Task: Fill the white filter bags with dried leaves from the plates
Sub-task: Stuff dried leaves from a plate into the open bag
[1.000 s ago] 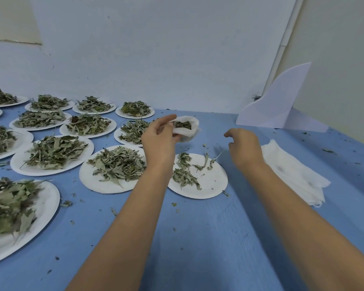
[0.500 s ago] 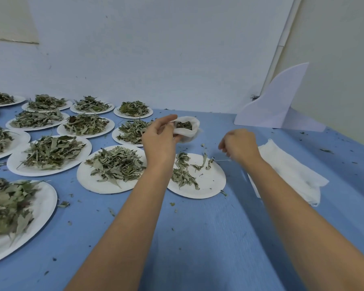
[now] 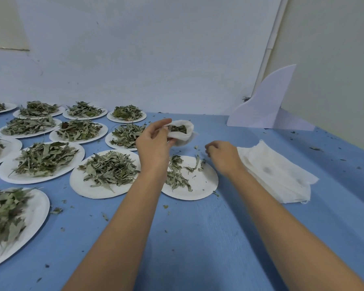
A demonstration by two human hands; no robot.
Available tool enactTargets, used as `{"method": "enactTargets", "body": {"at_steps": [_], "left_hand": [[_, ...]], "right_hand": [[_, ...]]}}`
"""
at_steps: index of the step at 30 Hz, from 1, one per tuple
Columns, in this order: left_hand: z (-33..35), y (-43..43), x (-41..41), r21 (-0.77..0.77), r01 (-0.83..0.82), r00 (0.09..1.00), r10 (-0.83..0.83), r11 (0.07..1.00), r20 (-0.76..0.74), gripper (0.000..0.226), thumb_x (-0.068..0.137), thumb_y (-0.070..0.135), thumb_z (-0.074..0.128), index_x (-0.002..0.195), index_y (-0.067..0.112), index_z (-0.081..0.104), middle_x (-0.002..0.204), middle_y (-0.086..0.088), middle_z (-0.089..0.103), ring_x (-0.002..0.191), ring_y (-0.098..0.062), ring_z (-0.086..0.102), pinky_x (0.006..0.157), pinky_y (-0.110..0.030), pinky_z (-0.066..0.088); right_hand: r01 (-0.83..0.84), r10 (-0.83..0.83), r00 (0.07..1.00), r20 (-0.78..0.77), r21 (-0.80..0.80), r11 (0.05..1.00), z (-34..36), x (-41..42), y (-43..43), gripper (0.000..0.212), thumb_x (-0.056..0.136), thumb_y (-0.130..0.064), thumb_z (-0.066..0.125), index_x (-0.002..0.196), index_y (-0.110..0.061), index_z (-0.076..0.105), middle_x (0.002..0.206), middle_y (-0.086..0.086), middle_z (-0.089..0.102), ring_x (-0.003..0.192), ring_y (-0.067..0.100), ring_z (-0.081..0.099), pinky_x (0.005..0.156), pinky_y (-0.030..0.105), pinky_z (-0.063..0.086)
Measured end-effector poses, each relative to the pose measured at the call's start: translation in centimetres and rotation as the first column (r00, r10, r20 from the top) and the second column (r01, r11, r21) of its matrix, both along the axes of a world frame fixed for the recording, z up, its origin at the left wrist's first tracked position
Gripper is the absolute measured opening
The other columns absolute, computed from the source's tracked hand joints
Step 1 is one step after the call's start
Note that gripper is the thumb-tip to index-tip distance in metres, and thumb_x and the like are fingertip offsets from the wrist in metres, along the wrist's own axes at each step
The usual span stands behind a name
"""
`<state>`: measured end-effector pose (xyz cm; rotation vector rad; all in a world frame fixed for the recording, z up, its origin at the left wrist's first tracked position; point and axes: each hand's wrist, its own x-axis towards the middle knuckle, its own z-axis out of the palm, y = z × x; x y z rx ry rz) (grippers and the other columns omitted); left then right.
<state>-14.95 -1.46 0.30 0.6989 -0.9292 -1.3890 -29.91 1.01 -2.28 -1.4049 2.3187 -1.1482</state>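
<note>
My left hand (image 3: 153,143) holds a white filter bag (image 3: 182,138) open by its rim, just beyond the nearest white plate (image 3: 206,190). Dried leaves show inside the bag's mouth. A thin scatter of dried leaves (image 3: 176,177) lies on the left and far parts of that plate. My right hand (image 3: 224,156) hovers over the plate's far right edge, its fingers curled downward. Its back faces me, so whether the fingertips pinch a leaf is hidden. To the right lies a stack of flat white filter bags (image 3: 275,171).
Several white plates heaped with dried leaves, the closest one (image 3: 86,187), cover the blue table (image 3: 198,238) to the left. A white folded board (image 3: 263,108) stands at the back right corner. Leaf crumbs dot the table.
My right hand has moved left and down, from beside the plate to over its far right edge. My left hand has kept the bag in the same place.
</note>
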Motion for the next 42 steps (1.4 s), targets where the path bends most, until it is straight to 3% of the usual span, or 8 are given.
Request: {"method": "enactTargets", "body": {"at_steps": [6, 12, 14, 18, 23, 27, 34, 42], "left_hand": [[0.1, 0.1, 0.6, -0.025, -0.012, 1.000, 0.011, 1.000, -0.024, 0.028, 0.095, -0.003, 0.046, 0.088, 0.014, 0.067, 0.095, -0.007, 0.065, 0.095, -0.022, 0.066, 0.063, -0.016, 0.054], [0.1, -0.2, 1.2, -0.003, -0.031, 0.999, 0.031, 1.000, -0.033, 0.029, 0.095, -0.003, 0.045, 0.086, 0.015, 0.066, 0.093, -0.008, 0.065, 0.090, -0.020, 0.066, 0.062, -0.016, 0.053], [0.1, -0.2, 1.2, 0.000, -0.033, 0.999, 0.033, 0.999, -0.032, 0.029, 0.095, -0.003, 0.045, 0.086, 0.015, 0.066, 0.092, -0.007, 0.065, 0.087, -0.019, 0.066, 0.061, -0.015, 0.053], [0.1, -0.4, 1.4, 0.016, -0.039, 0.999, 0.040, 0.999, -0.034, 0.027, 0.096, -0.001, 0.046, 0.089, 0.014, 0.066, 0.092, -0.007, 0.066, 0.079, -0.013, 0.067, 0.061, -0.015, 0.053], [0.2, -0.6, 1.6, 0.042, -0.053, 0.998, 0.055, 0.998, -0.043, 0.025, 0.095, -0.003, 0.045, 0.093, 0.011, 0.066, 0.089, -0.005, 0.065, 0.076, -0.010, 0.066, 0.060, -0.015, 0.053], [0.2, -0.5, 1.6, 0.054, -0.064, 0.997, 0.066, 0.996, -0.030, 0.027, 0.095, -0.003, 0.045, 0.089, 0.013, 0.066, 0.088, -0.005, 0.066, 0.077, -0.012, 0.067, 0.060, -0.015, 0.053], [0.3, -0.5, 1.5, 0.066, -0.074, 0.996, 0.077, 0.995, -0.041, 0.028, 0.094, -0.005, 0.045, 0.087, 0.013, 0.066, 0.087, -0.006, 0.065, 0.074, -0.011, 0.066, 0.058, -0.015, 0.053], [0.1, -0.5, 1.3, 0.059, -0.073, 0.997, 0.075, 0.996, -0.019, 0.029, 0.094, -0.004, 0.044, 0.086, 0.014, 0.066, 0.090, -0.007, 0.066, 0.073, -0.010, 0.067, 0.059, -0.015, 0.052]], "right_hand": [[-0.114, 0.160, 0.943, -0.293, 0.169, 0.979, -1.9, 3.6, -0.1, 0.028, 0.098, -0.017, 0.035, 0.072, -0.008, 0.041, 0.072, 0.009, 0.047, 0.075, 0.031, 0.046, 0.063, 0.032, 0.030], [-0.206, 0.225, 0.931, -0.286, 0.097, 0.974, -2.7, 5.1, -0.1, 0.039, 0.099, -0.039, 0.040, 0.116, -0.008, 0.058, 0.122, 0.013, 0.058, 0.114, 0.031, 0.051, 0.089, 0.036, 0.039], [-0.239, 0.299, 0.893, -0.336, 0.207, 0.949, -2.8, 4.9, -0.3, 0.064, 0.091, -0.060, 0.041, 0.145, -0.025, 0.034, 0.155, 0.006, 0.025, 0.141, 0.027, 0.024, 0.111, 0.041, 0.025], [-0.400, 0.482, 0.846, -0.230, 0.325, 0.857, -2.8, 4.3, -0.9, 0.081, 0.080, -0.074, 0.042, 0.148, -0.045, 0.009, 0.160, -0.007, -0.010, 0.147, 0.023, -0.009, 0.119, 0.050, 0.003], [-0.561, 0.596, 0.786, -0.166, 0.213, 0.800, -3.3, 4.0, -1.1, 0.054, 0.088, -0.051, 0.059, 0.136, -0.027, 0.051, 0.144, -0.003, 0.045, 0.139, 0.009, 0.030, 0.105, 0.023, 0.028], [-0.542, 0.540, 0.809, -0.232, 0.064, 0.838, -3.3, 4.3, -0.7, 0.021, 0.092, -0.025, 0.062, 0.108, -0.014, 0.069, 0.082, -0.006, 0.065, 0.074, 0.002, 0.053, 0.070, 0.022, 0.040], [-0.436, 0.443, 0.851, -0.282, 0.089, 0.895, -2.5, 4.1, 0.0, 0.014, 0.090, -0.025, 0.058, 0.100, -0.022, 0.067, 0.101, -0.006, 0.060, 0.091, 0.013, 0.057, 0.082, 0.033, 0.046], [-0.227, 0.316, 0.864, -0.391, 0.258, 0.939, -0.6, 2.6, 1.8, 0.068, 0.075, -0.074, 0.052, 0.134, -0.041, 0.045, 0.132, -0.008, 0.040, 0.124, 0.016, 0.029, 0.087, 0.029, 0.028]]}}
